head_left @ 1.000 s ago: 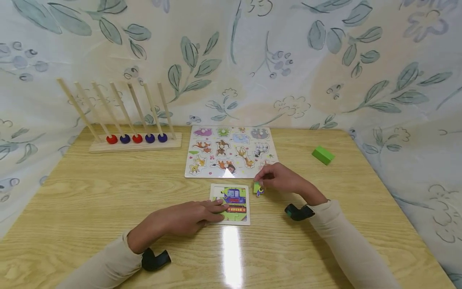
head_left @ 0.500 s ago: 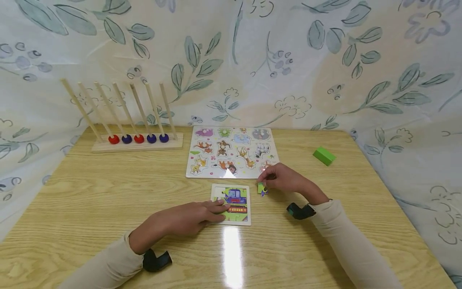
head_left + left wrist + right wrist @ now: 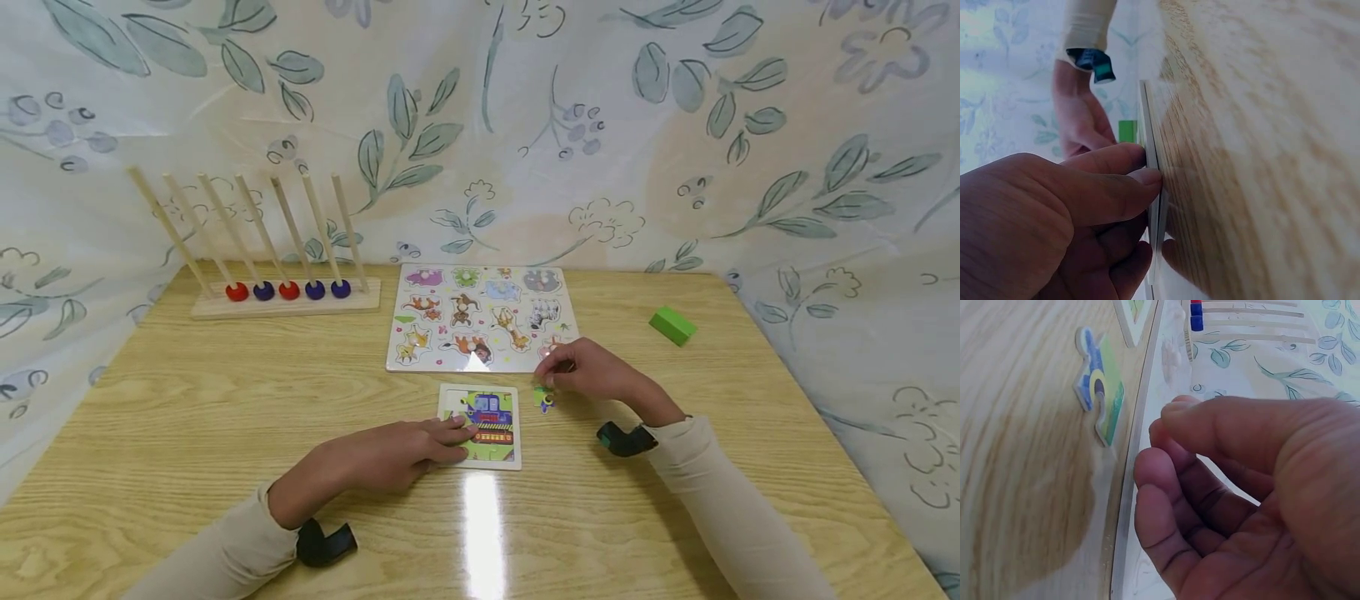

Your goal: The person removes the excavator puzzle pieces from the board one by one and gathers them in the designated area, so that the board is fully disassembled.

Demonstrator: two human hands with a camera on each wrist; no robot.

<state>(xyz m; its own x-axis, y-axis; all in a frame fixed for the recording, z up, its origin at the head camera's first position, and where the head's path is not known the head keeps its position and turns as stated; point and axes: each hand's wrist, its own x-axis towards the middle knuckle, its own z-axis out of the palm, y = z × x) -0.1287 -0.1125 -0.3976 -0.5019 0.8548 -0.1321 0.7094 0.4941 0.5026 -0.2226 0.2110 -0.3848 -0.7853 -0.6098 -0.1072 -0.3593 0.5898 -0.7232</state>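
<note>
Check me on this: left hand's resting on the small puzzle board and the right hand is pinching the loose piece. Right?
Not quite: the right hand isn't pinching the loose piece. The right wrist view shows the piece lying on the table, apart from the fingers. The left hand is resting on the small puzzle board, as you say.

Play area: jigsaw, animal puzzle, bead rack.
</note>
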